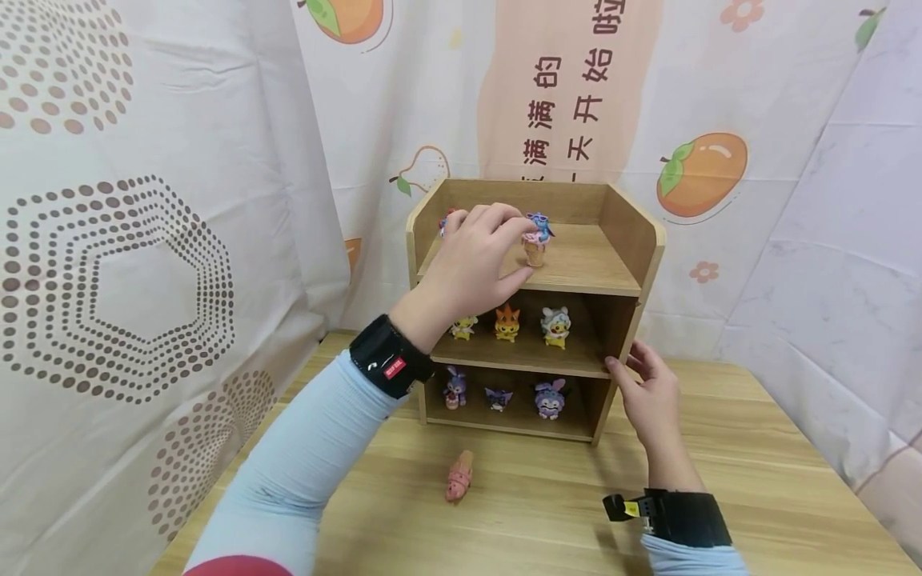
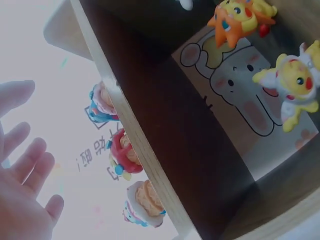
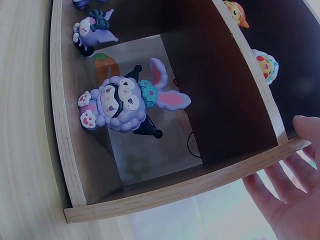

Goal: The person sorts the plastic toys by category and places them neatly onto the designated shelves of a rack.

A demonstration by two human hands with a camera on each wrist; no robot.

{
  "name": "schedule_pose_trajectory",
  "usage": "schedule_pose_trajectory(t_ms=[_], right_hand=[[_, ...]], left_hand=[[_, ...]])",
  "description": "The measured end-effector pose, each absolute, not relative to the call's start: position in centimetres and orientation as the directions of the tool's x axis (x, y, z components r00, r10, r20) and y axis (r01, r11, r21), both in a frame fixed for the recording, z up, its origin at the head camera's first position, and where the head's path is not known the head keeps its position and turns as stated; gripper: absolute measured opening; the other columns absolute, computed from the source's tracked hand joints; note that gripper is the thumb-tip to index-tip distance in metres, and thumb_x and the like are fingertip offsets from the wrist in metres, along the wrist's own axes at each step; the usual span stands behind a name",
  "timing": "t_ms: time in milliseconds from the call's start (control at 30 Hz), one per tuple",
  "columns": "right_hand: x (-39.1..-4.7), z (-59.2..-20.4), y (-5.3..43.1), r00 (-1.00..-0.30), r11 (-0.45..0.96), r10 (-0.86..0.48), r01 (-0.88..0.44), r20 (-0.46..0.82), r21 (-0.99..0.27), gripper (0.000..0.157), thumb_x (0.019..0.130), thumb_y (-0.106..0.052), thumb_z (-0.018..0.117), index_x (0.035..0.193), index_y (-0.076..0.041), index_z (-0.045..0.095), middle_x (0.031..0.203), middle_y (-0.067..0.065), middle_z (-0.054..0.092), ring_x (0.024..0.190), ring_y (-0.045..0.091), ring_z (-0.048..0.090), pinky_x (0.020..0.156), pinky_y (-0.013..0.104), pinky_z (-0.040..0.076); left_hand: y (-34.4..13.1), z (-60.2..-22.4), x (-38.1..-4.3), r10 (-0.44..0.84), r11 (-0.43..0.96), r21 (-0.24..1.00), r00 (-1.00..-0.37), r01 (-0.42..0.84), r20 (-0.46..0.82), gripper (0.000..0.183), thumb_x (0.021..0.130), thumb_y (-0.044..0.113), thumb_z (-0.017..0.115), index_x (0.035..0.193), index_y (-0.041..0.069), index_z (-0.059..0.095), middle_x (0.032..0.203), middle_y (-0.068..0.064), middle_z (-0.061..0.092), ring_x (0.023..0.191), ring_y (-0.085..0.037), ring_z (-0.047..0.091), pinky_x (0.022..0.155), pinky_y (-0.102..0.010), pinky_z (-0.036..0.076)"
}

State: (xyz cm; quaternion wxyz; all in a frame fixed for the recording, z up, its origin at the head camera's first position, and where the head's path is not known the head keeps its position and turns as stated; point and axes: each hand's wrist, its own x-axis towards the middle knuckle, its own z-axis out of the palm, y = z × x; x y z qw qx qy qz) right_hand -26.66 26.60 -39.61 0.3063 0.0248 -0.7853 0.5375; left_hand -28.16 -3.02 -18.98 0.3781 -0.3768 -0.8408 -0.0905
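My left hand (image 1: 479, 260) is raised at the top shelf of a small wooden display rack (image 1: 583, 248), fingers loosely bent and thumb apart. In the head view its fingertips overlap a blue and pink ice-cream-cone figurine (image 1: 535, 250). The left wrist view shows the hand (image 2: 25, 175) with a gap between it and three cone figurines, including a red one (image 2: 125, 155) and a white one (image 2: 145, 204). My right hand (image 1: 651, 396) grips the rack's right side panel (image 3: 195, 185), thumb at its front edge and fingers round the outside.
Several yellow figurines, one in an orange hood (image 1: 507, 323), stand on the middle shelf. Purple figurines, one with rabbit ears (image 3: 120, 102), stand on the bottom shelf. A pink figurine (image 1: 458, 478) with a tan end lies on the table (image 1: 533, 512) before the rack. Printed curtains (image 1: 403, 104) hang behind.
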Motion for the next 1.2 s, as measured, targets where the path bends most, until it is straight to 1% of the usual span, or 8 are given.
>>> schedule_pose_trajectory(t_ms=[233, 333, 533, 733, 833, 1000, 1200], right_hand=[[-26.9, -39.8, 26.7, -0.808, 0.445, 0.299, -0.352, 0.507, -0.823, 0.051, 0.098, -0.026, 0.071, 0.143, -0.009, 0.058, 0.136, 0.011, 0.063, 0.123, 0.027, 0.060, 0.084, 0.012, 0.048], [-27.0, -39.9, 26.7, -0.806, 0.446, 0.300, -0.355, 0.511, -0.822, 0.050, 0.098, -0.026, 0.071, 0.143, -0.008, 0.058, 0.135, 0.011, 0.063, 0.122, 0.027, 0.061, 0.084, 0.012, 0.049], [-26.9, -39.8, 26.7, -0.805, 0.440, 0.297, -0.362, 0.514, -0.822, 0.050, 0.097, -0.025, 0.072, 0.143, -0.008, 0.059, 0.136, 0.011, 0.063, 0.122, 0.026, 0.061, 0.084, 0.012, 0.049], [-26.8, -39.7, 26.5, -0.812, 0.425, 0.296, -0.360, 0.504, -0.830, 0.050, 0.098, -0.024, 0.071, 0.143, -0.008, 0.058, 0.137, 0.013, 0.062, 0.123, 0.026, 0.060, 0.084, 0.012, 0.048], [-26.8, -39.6, 26.6, -0.812, 0.405, 0.296, -0.371, 0.503, -0.836, 0.049, 0.097, -0.021, 0.072, 0.143, -0.008, 0.058, 0.137, 0.013, 0.061, 0.122, 0.024, 0.059, 0.083, 0.011, 0.049], [-26.8, -39.6, 26.5, -0.814, 0.404, 0.293, -0.370, 0.502, -0.837, 0.050, 0.097, -0.019, 0.072, 0.144, -0.010, 0.058, 0.138, 0.012, 0.061, 0.123, 0.025, 0.059, 0.082, 0.010, 0.048], [-26.7, -39.6, 26.4, -0.813, 0.407, 0.286, -0.376, 0.507, -0.832, 0.050, 0.097, -0.020, 0.072, 0.144, -0.011, 0.058, 0.138, 0.011, 0.062, 0.124, 0.028, 0.059, 0.083, 0.011, 0.048]], left_hand=[[-4.4, -21.4, -27.2, 0.605, 0.638, -0.172, -0.351, 0.750, 0.715, 0.050, 0.091, 0.038, 0.075, 0.133, 0.013, 0.063, 0.134, -0.005, 0.058, 0.127, -0.025, 0.049, 0.105, -0.050, 0.032], [-4.7, -22.7, -26.8, 0.627, 0.616, -0.189, -0.329, 0.765, 0.706, 0.048, 0.091, 0.038, 0.074, 0.131, 0.013, 0.064, 0.132, -0.005, 0.059, 0.125, -0.024, 0.050, 0.104, -0.050, 0.032], [-5.2, -24.9, -26.1, 0.666, 0.570, -0.208, -0.300, 0.795, 0.683, 0.045, 0.091, 0.038, 0.076, 0.127, 0.014, 0.066, 0.128, -0.005, 0.061, 0.121, -0.023, 0.052, 0.101, -0.048, 0.035], [-5.8, -27.1, -25.8, 0.707, 0.539, -0.227, -0.289, 0.811, 0.646, 0.042, 0.089, 0.036, 0.078, 0.124, 0.014, 0.068, 0.124, -0.003, 0.061, 0.117, -0.022, 0.053, 0.095, -0.045, 0.039], [-6.1, -28.2, -25.7, 0.730, 0.528, -0.220, -0.305, 0.821, 0.612, 0.043, 0.090, 0.037, 0.077, 0.124, 0.013, 0.068, 0.123, -0.002, 0.061, 0.118, -0.022, 0.054, 0.096, -0.046, 0.039], [-6.7, -30.5, -25.6, 0.760, 0.530, -0.185, -0.366, 0.828, 0.538, 0.043, 0.090, 0.038, 0.076, 0.125, 0.015, 0.067, 0.122, -0.001, 0.061, 0.119, -0.022, 0.055, 0.099, -0.048, 0.040], [-7.0, -33.4, -25.5, 0.815, 0.520, -0.177, -0.424, 0.836, 0.394, 0.042, 0.091, 0.040, 0.076, 0.127, 0.019, 0.066, 0.126, 0.003, 0.060, 0.120, -0.018, 0.054, 0.103, -0.045, 0.041]])
